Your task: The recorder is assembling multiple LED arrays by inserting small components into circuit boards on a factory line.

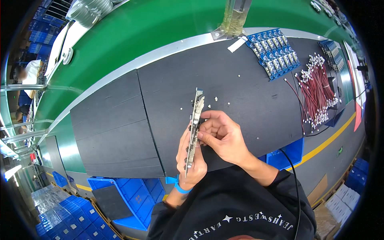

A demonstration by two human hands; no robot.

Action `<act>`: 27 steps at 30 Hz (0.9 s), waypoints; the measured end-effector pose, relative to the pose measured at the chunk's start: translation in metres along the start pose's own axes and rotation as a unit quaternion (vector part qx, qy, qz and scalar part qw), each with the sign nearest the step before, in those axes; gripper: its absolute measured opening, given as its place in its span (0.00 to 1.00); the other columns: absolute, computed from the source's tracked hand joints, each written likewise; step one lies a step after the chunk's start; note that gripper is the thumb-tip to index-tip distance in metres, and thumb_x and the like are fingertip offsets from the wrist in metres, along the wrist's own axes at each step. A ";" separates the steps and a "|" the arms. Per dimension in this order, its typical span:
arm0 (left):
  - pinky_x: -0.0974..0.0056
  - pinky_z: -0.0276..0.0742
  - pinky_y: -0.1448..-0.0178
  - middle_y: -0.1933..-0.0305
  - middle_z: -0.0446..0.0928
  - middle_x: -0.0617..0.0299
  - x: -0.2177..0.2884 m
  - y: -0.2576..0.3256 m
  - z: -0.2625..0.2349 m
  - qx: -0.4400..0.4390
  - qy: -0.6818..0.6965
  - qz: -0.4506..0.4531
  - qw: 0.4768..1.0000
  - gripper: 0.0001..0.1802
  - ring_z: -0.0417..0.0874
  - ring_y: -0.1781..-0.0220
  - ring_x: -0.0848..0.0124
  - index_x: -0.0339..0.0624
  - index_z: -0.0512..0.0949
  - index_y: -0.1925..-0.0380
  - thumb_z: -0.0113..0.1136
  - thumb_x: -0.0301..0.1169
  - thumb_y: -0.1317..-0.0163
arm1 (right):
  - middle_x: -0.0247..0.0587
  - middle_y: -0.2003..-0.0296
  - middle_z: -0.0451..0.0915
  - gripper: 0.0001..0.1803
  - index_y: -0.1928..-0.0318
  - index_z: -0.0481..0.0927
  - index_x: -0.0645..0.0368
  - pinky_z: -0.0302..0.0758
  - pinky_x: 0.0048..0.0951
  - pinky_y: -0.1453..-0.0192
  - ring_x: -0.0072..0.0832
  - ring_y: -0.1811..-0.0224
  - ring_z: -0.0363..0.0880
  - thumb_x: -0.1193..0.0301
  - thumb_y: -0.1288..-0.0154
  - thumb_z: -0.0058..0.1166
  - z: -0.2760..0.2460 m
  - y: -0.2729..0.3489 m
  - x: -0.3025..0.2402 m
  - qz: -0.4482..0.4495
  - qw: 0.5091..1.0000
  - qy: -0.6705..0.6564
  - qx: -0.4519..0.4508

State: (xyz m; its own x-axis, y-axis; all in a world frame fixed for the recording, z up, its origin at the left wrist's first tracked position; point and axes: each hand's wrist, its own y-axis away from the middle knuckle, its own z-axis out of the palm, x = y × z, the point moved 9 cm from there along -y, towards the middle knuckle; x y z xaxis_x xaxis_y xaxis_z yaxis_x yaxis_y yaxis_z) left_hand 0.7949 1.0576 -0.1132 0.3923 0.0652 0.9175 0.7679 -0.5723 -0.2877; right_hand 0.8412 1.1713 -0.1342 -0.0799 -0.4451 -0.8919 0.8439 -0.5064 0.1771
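A panel of circuit boards (195, 120) with white and dark parts stands upright, nearly edge-on, over the black mat. My left hand (197, 169), with a blue band at the wrist, is closed around its lower part. At the panel's right face, my right hand (226, 138) has its fingers curled and the thumb and fingertips close against the parts. Whatever those fingertips pinch is too small or hidden to make out. Several tiny white pieces, one of them a small bit (216, 99), lie on the mat just beyond the panel.
Blue circuit board panels (274, 54) lie at the back right, beside a bundle of dark red wires with white connectors (319, 90). More boards (331, 56) sit farther right. A metal post (236, 18) rises at the back. Blue bins (134, 198) stand below the near edge.
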 end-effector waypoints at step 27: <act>0.54 0.70 0.37 0.41 0.69 0.36 -0.023 0.004 0.005 -0.031 0.009 -0.044 0.999 0.23 0.73 0.39 0.45 0.25 0.67 0.44 0.44 0.08 0.42 | 0.37 0.66 0.78 0.21 0.48 0.69 0.68 0.75 0.19 0.58 0.17 0.64 0.77 0.85 0.41 0.58 0.003 -0.007 -0.011 -0.031 0.999 -0.024 -0.003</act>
State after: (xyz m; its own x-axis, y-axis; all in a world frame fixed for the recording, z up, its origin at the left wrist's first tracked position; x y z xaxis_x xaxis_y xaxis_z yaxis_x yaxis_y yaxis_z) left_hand 0.7914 1.0576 -0.1367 0.3149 0.1043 0.9434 0.7666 -0.6139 -0.1880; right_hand 0.8342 1.1774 -0.1239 -0.1573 -0.4473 -0.8804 0.8393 -0.5304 0.1195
